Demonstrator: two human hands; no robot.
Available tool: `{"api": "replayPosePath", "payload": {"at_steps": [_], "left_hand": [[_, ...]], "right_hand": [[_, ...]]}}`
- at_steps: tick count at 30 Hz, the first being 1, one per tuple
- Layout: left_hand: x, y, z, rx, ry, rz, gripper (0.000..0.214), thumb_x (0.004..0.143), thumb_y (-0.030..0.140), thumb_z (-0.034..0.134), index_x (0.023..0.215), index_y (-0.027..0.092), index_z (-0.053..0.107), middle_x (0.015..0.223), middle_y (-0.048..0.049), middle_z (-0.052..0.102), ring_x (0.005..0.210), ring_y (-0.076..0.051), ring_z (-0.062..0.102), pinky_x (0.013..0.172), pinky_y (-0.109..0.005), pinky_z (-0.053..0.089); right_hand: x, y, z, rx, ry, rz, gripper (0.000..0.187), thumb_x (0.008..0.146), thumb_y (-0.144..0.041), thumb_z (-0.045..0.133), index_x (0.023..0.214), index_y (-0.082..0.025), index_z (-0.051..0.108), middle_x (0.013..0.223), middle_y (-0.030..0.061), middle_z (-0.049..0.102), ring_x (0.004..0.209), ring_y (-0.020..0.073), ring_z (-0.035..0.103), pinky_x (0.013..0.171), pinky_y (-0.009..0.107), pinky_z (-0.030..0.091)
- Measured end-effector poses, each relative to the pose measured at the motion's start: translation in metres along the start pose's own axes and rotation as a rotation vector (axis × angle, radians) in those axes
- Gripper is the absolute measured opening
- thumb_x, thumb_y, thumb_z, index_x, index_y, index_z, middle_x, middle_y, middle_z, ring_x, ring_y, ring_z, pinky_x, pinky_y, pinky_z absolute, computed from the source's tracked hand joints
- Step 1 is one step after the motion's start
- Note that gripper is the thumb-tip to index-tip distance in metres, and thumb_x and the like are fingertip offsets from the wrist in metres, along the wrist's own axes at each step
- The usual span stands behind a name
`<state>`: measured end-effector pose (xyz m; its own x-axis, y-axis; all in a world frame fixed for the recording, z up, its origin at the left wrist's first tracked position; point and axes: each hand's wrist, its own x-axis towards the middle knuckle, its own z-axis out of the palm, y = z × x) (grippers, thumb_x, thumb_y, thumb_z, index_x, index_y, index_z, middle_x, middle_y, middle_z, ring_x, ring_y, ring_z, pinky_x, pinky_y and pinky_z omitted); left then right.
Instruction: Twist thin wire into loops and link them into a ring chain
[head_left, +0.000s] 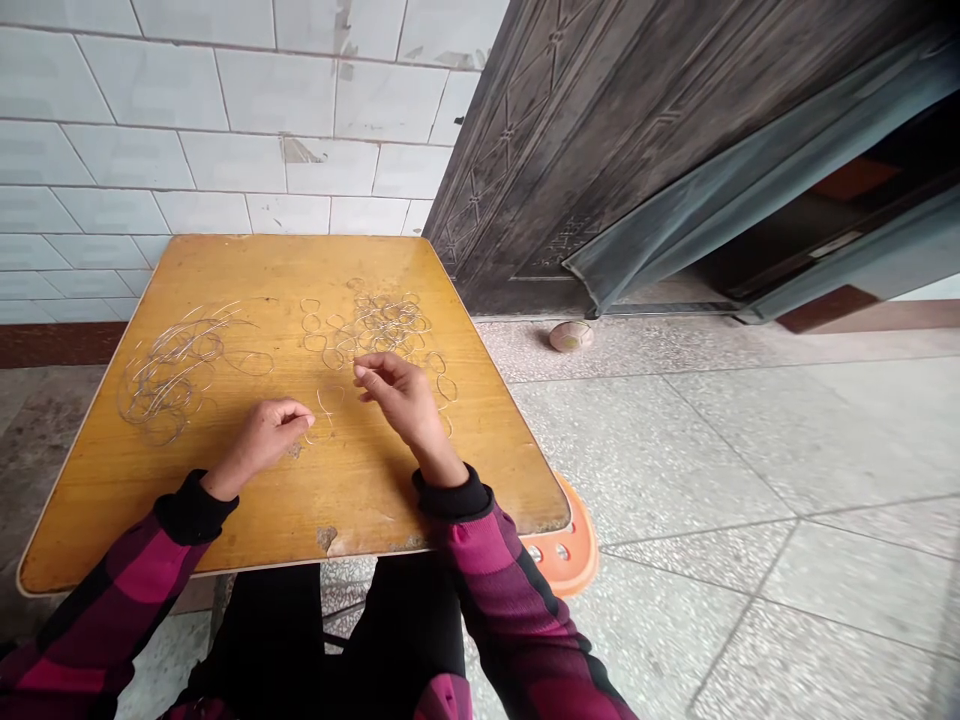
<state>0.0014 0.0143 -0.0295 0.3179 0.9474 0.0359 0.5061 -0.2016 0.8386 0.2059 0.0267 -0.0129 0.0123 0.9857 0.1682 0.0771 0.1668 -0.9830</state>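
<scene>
My left hand (264, 440) is low over the wooden table (360, 500), its thumb and forefinger pinched on a thin wire (324, 405) that crosses itself between my hands. A little farther away and to the right, my right hand (401, 398) is also closed in a pinch. Whatever it holds is too fine to make out. Beyond that hand lies a heap of small twisted wire loops (390, 322), with some single loops (444, 385) beside it. To the left spreads a loose tangle of longer wire strands (172, 370).
A white tiled wall (255, 150) stands behind the table, and a dark carved wooden door (525, 170) rises at right. An orange plastic stool (574, 550) shows under the right edge. On the floor near the doorway curtain (675, 220) lies a rounded object (571, 337).
</scene>
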Motion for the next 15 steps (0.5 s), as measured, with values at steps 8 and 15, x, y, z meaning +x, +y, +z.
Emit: {"api": "replayPosePath", "payload": {"at_steps": [8, 15], "left_hand": [[0.004, -0.007, 0.011, 0.117, 0.000, 0.088, 0.019, 0.078, 0.024, 0.051, 0.065, 0.018, 0.064, 0.062, -0.0009, 0.065, 0.061, -0.014, 0.057, 0.059, -0.024, 0.041], [0.029, 0.019, 0.032, 0.143, -0.128, 0.098, 0.017, 0.072, 0.022, 0.051, 0.062, 0.018, 0.065, 0.061, -0.0002, 0.065, 0.058, -0.013, 0.055, 0.058, -0.023, 0.039]], "right_hand": [[-0.055, 0.002, -0.048, -0.097, 0.265, -0.123, 0.017, 0.083, -0.034, 0.064, 0.093, -0.021, 0.068, 0.096, 0.0041, 0.060, 0.074, 0.0132, 0.062, 0.062, 0.029, 0.058], [-0.109, 0.040, -0.090, -0.259, 0.355, -0.051, 0.019, 0.084, -0.035, 0.062, 0.092, -0.020, 0.068, 0.095, 0.0061, 0.062, 0.073, 0.0148, 0.062, 0.061, 0.029, 0.055]]}}
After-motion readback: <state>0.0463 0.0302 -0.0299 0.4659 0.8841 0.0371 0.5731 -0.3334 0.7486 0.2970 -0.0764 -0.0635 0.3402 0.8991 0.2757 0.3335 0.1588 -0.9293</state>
